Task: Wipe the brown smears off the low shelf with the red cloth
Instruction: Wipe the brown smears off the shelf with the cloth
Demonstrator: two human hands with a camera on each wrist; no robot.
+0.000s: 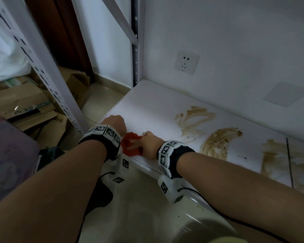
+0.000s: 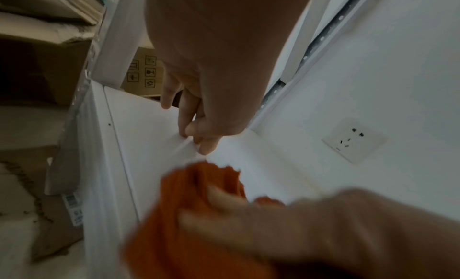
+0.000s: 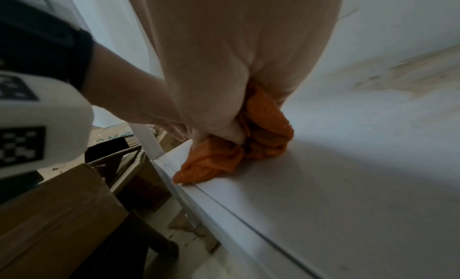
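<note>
The low white shelf (image 1: 147, 106) carries three brown smears (image 1: 219, 141) on its middle and right part. My right hand (image 1: 146, 142) grips the bunched red cloth (image 1: 130, 147) at the shelf's front left edge, left of the nearest smear. In the right wrist view the cloth (image 3: 263, 137) lies on the shelf (image 3: 348, 184) under my right hand (image 3: 224, 82). My left hand (image 1: 115, 122) rests just left of the cloth, its fingers (image 2: 196, 137) curled with their tips on the shelf (image 2: 144, 125). I see nothing held in the left hand.
A white slotted upright (image 1: 42, 67) stands at the shelf's front left corner, another (image 1: 135, 41) at the back corner. Cardboard boxes (image 1: 25, 100) lie on the floor to the left. A wall socket (image 1: 186, 62) sits above the shelf. Black cables (image 1: 218, 213) run over the floor tiles.
</note>
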